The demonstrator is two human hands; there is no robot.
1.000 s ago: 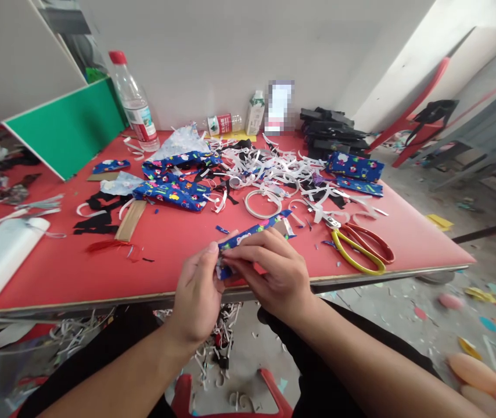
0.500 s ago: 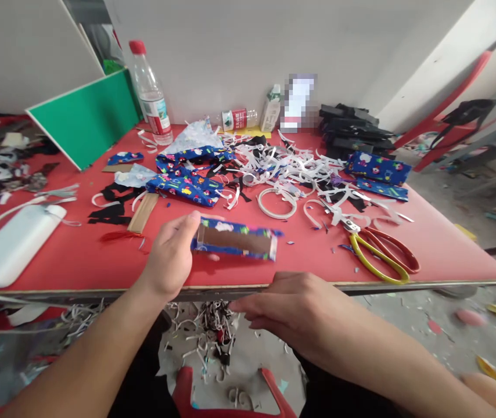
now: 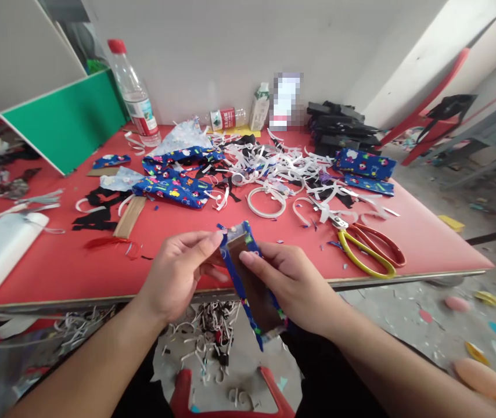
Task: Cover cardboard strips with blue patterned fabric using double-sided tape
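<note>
Between my hands, at the table's front edge, is a brown cardboard strip (image 3: 254, 284) with blue patterned fabric folded over its borders. My right hand (image 3: 295, 281) grips it from the right, thumb lying on the brown face. At the upper left corner my left hand (image 3: 182, 270) pinches the blue fabric edge between thumb and fingers. The strip is tilted, its lower end over the floor gap. Scissors-like cutters (image 3: 367, 247) with one yellow and one red handle lie on the right. A roll of white tape (image 3: 266, 215) lies flat beyond my hands.
Crumpled blue patterned fabric (image 3: 178, 188) and a pile of white strip scraps (image 3: 269, 159) spread over the red table (image 3: 204, 223). A bottle (image 3: 139, 104) and a green board (image 3: 67, 122) stand behind. At left lies a white device (image 3: 4, 255); blue covered pieces (image 3: 365, 164) lie right.
My right hand has come up and taken hold of the fabric-covered strip. The strip has turned from lying sideways to pointing toward me, and my left hand now pinches its corner.
</note>
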